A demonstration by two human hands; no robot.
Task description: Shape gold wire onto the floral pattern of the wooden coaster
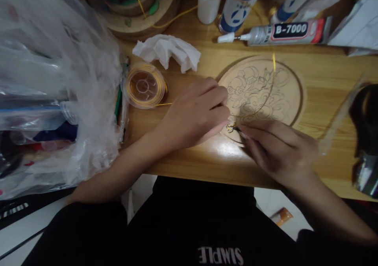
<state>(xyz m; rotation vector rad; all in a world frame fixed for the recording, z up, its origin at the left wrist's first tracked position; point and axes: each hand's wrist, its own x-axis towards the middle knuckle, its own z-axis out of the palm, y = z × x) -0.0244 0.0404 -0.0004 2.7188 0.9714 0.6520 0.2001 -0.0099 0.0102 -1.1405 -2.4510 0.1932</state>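
Observation:
A round wooden board [291,86] lies on the table, its face drawn with flower outlines. My left hand [201,112] rests at the board's left edge, fingers curled and closed; whatever is between the fingertips is hidden. My right hand [277,147] pinches a thin dark-tipped tool [236,128] that looks like tweezers. Its tip meets a small curled piece of golden cord [229,128] at the lower left of the board. Yellow cord [163,104] runs from a clear spool [144,85] and passes under my left hand. Another length of cord [274,63] arcs above the board.
Behind the board lies a B-7000 glue tube [289,32], with white bottles [239,6] beyond. Crumpled tissue [168,51] sits near the spool. Plastic bags [88,80] crowd the left side, beside pens [124,112]. A black object [367,120] stands at the right edge.

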